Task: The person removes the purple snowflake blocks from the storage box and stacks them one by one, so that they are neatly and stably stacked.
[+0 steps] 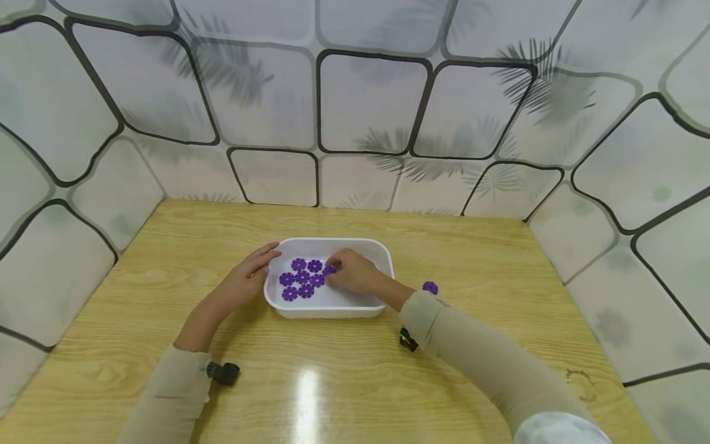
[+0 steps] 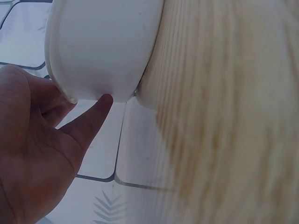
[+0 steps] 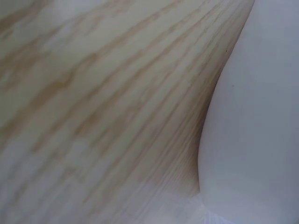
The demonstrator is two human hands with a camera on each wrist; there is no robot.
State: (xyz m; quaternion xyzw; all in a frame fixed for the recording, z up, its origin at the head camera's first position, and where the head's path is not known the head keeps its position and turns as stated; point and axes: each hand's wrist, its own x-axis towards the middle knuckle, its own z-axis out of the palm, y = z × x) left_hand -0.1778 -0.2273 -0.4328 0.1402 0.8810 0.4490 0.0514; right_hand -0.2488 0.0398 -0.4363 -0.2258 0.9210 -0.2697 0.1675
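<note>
A white plastic basin [image 1: 333,312] stands on the table with several purple notched discs [image 1: 302,277], shaped like flowers, lying together in its left half. My left hand [image 1: 248,275] holds the basin's left end. In the left wrist view its thumb [image 2: 96,114] presses on the outer wall, while the fingers go over the rim and are partly hidden. Reaching inside over the right end, my right hand [image 1: 355,271] pinches a purple disc [image 1: 330,270] at the right edge of the group. The right wrist view shows only the basin's outer wall [image 3: 252,121] and wood grain, not the hand.
Another purple disc [image 1: 429,288] lies on the wooden table [image 1: 266,382] right of the basin, close to the right forearm. Patterned panels [image 1: 371,105] enclose the table at the back and both sides. A black wrist camera [image 1: 224,374] sits on the left sleeve.
</note>
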